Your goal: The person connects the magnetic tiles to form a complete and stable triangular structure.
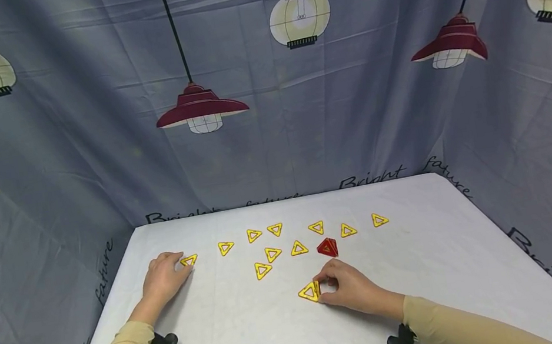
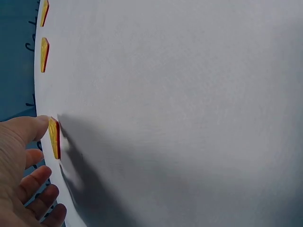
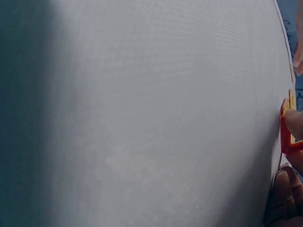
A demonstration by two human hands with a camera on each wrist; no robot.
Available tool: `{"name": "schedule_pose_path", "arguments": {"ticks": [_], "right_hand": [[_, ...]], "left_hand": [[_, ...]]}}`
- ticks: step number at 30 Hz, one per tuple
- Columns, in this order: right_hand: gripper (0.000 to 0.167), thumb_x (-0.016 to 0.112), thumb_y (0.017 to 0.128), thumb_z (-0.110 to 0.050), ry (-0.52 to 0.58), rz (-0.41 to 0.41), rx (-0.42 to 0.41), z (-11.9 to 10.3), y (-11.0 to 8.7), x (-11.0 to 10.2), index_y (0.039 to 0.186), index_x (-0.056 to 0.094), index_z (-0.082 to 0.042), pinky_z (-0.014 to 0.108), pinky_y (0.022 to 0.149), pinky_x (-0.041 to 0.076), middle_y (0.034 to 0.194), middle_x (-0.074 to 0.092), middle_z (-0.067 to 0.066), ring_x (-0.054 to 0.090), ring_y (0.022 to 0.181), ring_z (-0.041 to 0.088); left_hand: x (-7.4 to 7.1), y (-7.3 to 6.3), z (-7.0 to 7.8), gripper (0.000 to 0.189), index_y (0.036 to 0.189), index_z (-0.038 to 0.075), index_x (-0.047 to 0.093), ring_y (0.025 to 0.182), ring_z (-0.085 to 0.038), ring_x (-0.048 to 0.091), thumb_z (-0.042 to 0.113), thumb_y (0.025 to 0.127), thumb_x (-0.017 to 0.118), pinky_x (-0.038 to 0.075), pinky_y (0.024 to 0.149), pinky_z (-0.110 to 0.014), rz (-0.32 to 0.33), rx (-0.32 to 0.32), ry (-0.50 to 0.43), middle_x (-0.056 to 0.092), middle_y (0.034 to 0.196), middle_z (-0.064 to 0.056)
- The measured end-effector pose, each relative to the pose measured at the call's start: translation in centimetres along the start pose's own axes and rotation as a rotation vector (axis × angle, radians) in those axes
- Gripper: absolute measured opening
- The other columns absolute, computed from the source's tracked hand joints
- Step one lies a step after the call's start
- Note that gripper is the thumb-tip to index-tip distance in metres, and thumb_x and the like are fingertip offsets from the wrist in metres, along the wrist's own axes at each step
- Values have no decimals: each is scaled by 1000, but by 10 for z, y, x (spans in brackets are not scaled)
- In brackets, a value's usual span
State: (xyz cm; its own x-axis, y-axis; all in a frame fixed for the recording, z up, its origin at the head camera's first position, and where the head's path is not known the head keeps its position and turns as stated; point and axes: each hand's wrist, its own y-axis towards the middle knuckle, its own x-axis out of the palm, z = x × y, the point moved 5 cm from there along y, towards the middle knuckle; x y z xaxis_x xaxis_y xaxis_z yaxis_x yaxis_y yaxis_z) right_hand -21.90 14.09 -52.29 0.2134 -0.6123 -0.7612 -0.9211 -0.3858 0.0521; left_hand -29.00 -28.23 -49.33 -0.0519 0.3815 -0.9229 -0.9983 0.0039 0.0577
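My left hand (image 1: 165,277) is at the left side of the table, thumb and forefinger at the edges of a yellow triangle frame (image 2: 55,138) that lies on the cloth. In the left wrist view the thumb touches one end of it, and the other fingers are spread loosely. My right hand (image 1: 349,289) pinches a yellow triangle frame (image 1: 317,290) between thumb and forefinger. This one stands on edge against a second yellow triangle frame (image 1: 306,293). A red edge shows on the pieces in the right wrist view (image 3: 285,135), partly hidden by the thumb.
Several more yellow triangle frames (image 1: 262,269) lie scattered across the middle and back of the white table (image 1: 236,332). A red pyramid-like piece (image 1: 327,247) sits just beyond my right hand. Grey curtains (image 1: 263,156) printed with lamps hang behind and at both sides.
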Motion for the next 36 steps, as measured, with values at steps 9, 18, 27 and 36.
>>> {"name": "schedule_pose_path", "arguments": {"ticks": [9, 18, 27, 36], "right_hand": [[34, 88, 81, -22, 2, -5, 0, -1, -1, 0, 111, 75, -17, 24, 76, 49, 99, 54, -12, 52, 87, 7], [34, 88, 81, -23, -3, 0, 2, 1, -1, 0, 112, 75, -19, 24, 76, 48, 99, 54, -13, 51, 88, 7], [34, 88, 81, -23, 7, -3, -1, 1, -1, 0, 112, 74, -19, 24, 77, 48, 100, 54, -13, 51, 88, 6], [34, 87, 82, -23, 9, -3, 9, -1, -2, -1, 112, 74, -19, 24, 77, 48, 101, 54, -13, 52, 89, 7]], "left_hand": [[3, 1, -8, 53, 137, -5, 60, 125, -49, 47, 29, 97, 69, 40, 102, -60, -29, -34, -40, 52, 136, -30], [3, 0, -8, 48, 135, -2, 63, 121, -48, 49, 27, 97, 70, 41, 101, -61, -3, 39, -21, 56, 134, -27], [8, 1, -8, 44, 132, -1, 66, 120, -46, 50, 25, 96, 70, 42, 99, -61, -2, 30, -29, 57, 132, -25], [14, -12, 2, 42, 128, 6, 72, 120, -45, 48, 30, 94, 73, 41, 99, -62, -18, 71, -75, 58, 131, -23]]}}
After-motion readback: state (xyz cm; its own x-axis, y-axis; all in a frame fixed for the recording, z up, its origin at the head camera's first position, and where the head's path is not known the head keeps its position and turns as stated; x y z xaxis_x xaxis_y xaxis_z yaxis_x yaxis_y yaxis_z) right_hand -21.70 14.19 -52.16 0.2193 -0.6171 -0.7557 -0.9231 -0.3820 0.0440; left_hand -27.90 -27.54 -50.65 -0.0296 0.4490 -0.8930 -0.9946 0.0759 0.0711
